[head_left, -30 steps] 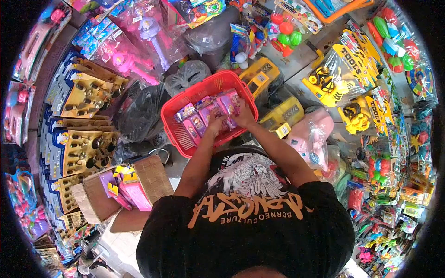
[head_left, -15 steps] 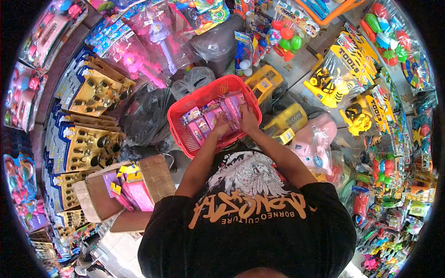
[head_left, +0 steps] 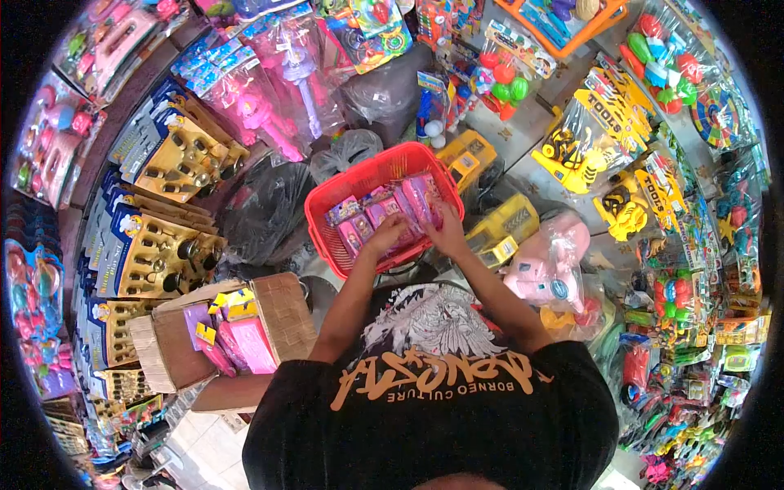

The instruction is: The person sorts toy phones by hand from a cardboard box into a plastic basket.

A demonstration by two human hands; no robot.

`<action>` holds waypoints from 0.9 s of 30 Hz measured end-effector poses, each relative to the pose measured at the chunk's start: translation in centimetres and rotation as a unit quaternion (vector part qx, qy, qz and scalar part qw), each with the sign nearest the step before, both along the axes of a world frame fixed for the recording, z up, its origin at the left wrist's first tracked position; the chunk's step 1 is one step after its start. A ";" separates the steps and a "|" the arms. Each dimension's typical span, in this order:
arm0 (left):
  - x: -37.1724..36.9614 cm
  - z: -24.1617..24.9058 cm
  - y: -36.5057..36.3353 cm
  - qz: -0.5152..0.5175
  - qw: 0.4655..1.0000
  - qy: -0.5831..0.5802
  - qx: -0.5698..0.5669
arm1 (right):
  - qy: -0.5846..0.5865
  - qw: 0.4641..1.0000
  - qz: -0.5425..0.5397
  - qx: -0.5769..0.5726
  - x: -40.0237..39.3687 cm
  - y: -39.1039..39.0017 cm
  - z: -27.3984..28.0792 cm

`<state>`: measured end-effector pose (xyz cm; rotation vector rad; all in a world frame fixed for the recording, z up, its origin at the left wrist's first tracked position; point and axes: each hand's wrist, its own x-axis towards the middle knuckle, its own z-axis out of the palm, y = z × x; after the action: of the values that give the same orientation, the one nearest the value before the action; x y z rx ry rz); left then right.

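Pink toy boxes (head_left: 392, 214) stand packed on edge in a red basket (head_left: 327, 214) at 12 o'clock from the person, filling it side by side; left hand (head_left: 385, 233) rests fingers spread on the row, grasping nothing; right hand (head_left: 447, 237) lies on boxes at 1 o'clock, fingers curled, grip unclear; open cardboard carton (head_left: 282, 314) w/ more pink packs at 9 o'clock; yellow toy trucks (head_left: 506, 229) at 2 o'clock

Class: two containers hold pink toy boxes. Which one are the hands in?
The red basket: both the left hand and right hand reach inside it. The cardboard box sits untouched.
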<state>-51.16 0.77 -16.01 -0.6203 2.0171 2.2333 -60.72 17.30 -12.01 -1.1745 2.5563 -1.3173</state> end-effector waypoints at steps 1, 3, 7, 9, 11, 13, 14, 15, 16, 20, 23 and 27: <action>0.5 0.8 0.3 -0.007 1.000 0.002 0.029 | -0.015 0.998 0.011 -0.060 0.5 0.7 0.3; 1.3 2.0 0.5 -0.055 0.996 -0.014 0.068 | -0.132 0.988 -0.012 -0.086 2.4 2.5 0.5; 3.7 2.9 1.6 -0.186 0.978 -0.047 0.077 | -0.185 0.977 -0.053 -0.093 7.2 7.2 -1.7; 5.3 3.2 2.9 -0.237 0.969 -0.052 0.043 | -0.176 0.982 -0.052 -0.036 10.2 9.6 -5.2; 7.0 3.4 4.0 -0.274 0.957 -0.080 0.047 | -0.206 0.972 -0.034 0.110 13.5 12.3 -8.6; 8.1 2.2 5.3 -0.351 0.929 -0.114 0.042 | -0.353 0.906 -0.027 0.233 16.7 14.5 -10.8; 8.6 1.0 6.0 -0.364 0.923 -0.112 0.045 | -0.455 0.850 -0.031 0.265 18.1 15.6 -11.8; 9.3 -0.1 7.0 -0.386 0.909 -0.149 0.051 | -0.459 0.847 -0.045 0.266 19.5 16.9 -14.3; 10.3 -1.6 8.0 -0.406 0.893 -0.186 0.057 | -0.316 0.882 0.084 0.341 20.8 18.2 -17.1; 15.1 -8.3 10.6 -0.515 0.838 -0.176 -0.025 | -0.515 0.803 -0.155 0.255 25.0 20.4 -14.3; 19.1 -16.6 11.2 -0.609 0.754 -0.234 -0.076 | -0.515 0.807 -0.143 0.249 26.6 20.9 -13.0; 21.9 -15.9 9.9 -0.551 0.821 -0.128 -0.078 | -0.548 0.797 -0.148 0.207 29.1 22.3 -14.5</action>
<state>-29.28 10.69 -31.86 0.2412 1.7008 1.2111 -31.58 39.65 -26.52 0.1377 1.9260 -0.9213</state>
